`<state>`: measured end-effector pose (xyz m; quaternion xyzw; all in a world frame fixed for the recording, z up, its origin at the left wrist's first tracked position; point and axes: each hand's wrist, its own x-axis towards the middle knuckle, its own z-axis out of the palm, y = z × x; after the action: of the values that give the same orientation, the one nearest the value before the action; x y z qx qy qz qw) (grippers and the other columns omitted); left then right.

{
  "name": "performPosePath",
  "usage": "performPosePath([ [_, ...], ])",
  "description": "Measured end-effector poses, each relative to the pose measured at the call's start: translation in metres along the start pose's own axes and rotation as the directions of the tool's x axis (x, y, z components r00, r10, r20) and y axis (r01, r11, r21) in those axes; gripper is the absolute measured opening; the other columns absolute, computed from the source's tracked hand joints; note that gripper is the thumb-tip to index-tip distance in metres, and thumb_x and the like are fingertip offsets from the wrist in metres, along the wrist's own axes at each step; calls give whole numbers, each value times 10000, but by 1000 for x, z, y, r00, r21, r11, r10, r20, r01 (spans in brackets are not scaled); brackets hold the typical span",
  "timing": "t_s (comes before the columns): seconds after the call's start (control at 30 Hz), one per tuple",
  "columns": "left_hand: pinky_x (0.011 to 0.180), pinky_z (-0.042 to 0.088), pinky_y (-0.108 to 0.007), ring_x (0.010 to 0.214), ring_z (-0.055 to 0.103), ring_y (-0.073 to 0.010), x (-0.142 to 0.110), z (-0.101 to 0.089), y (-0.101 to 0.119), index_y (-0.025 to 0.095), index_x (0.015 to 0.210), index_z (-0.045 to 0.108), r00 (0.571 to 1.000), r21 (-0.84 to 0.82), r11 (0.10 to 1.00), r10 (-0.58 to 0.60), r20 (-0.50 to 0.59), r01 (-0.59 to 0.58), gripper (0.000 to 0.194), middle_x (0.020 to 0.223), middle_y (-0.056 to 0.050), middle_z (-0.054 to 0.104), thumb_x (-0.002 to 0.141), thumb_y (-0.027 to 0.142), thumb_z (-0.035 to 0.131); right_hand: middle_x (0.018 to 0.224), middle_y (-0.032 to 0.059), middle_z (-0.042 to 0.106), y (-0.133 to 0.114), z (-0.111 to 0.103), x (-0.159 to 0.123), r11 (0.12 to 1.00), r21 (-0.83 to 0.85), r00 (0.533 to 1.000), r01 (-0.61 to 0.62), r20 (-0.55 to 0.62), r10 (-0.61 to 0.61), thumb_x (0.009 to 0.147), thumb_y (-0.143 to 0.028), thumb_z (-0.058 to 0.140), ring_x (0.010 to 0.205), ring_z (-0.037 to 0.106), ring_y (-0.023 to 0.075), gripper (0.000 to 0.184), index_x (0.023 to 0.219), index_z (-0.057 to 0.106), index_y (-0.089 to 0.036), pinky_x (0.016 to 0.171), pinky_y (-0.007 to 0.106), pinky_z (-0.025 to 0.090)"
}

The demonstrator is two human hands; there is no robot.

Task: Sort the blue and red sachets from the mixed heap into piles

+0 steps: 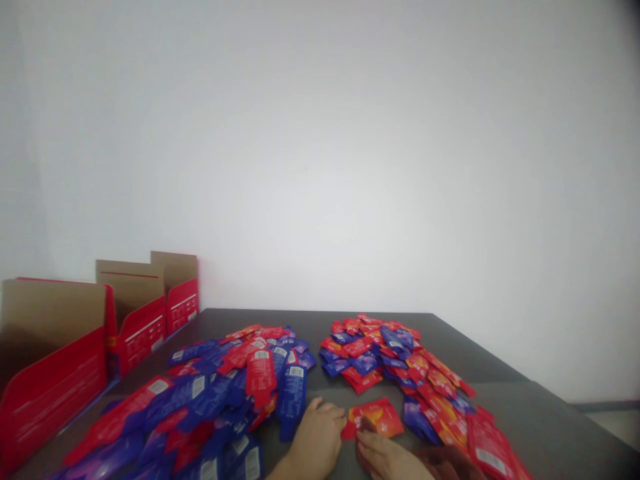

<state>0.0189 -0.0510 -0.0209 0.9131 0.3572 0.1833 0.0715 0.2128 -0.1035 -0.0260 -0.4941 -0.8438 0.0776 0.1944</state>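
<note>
A red and orange foil packet [383, 417] lies at the near middle of the dark table, between my two hands. My left hand [316, 437] is closed, its curled fingers at the packet's left end. My right hand [387, 459] has its fingers pressed together on the packet's lower edge; part of the grip is hidden. Left of my hands spreads a heap of red and blue packets [261, 373], many with barcode labels facing up. Another heap of red, orange and blue packets [364, 362] stretches from the far middle toward the near right.
Along the table's left side stand three red cardboard boxes with raised brown flaps: a near box [55, 393], a middle box [143, 333] and a far box [183, 303]. Behind the dark table [540, 413] rises a plain white wall [320, 153].
</note>
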Motion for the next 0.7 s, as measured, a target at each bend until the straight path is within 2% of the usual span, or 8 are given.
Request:
performPosePath([
  [0.1,1026,309,-418,1046,574,-221,2,2,0,215,1024,679,1000,3,1000,-6,2,6,267,1083,-47,683,864,123,486,1225,67,588,11,-17,-9,1000,-7,1000,-20,21,21,926,-381,570,1006,601,205,282,1171,590,-242,840,402,522],
  [0.2,1019,315,-417,1029,577,-221,3,1,1,211,996,679,1000,8,1000,-13,11,13,237,1052,-42,687,852,131,508,1236,74,581,11,-28,-7,997,-29,997,-76,3,76,930,-377,565,1006,599,207,301,1191,578,-227,843,417,520],
  [0.3,1013,320,-408,1025,577,-219,2,-3,2,214,1022,674,1000,18,1000,-7,21,7,271,1054,-43,688,843,111,500,1249,73,574,-2,-27,2,992,-45,992,-122,-31,121,931,-376,563,1018,595,209,299,1194,577,-235,851,417,516],
  [0.47,1009,325,-388,1026,577,-211,1,-9,5,210,1036,673,999,21,1000,-17,38,16,290,1070,-50,684,850,103,477,1246,74,575,-24,-15,12,993,-45,992,-114,-68,110,930,-377,564,1017,596,212,309,1200,573,-227,849,425,518],
  [0.7,1009,314,-380,1042,571,-213,3,-8,3,225,1041,676,997,7,999,-32,74,32,290,1088,-35,682,845,114,492,1243,77,575,-10,-29,29,988,-78,986,-136,-108,127,926,-380,570,1015,597,216,330,1211,565,-213,846,435,519],
])
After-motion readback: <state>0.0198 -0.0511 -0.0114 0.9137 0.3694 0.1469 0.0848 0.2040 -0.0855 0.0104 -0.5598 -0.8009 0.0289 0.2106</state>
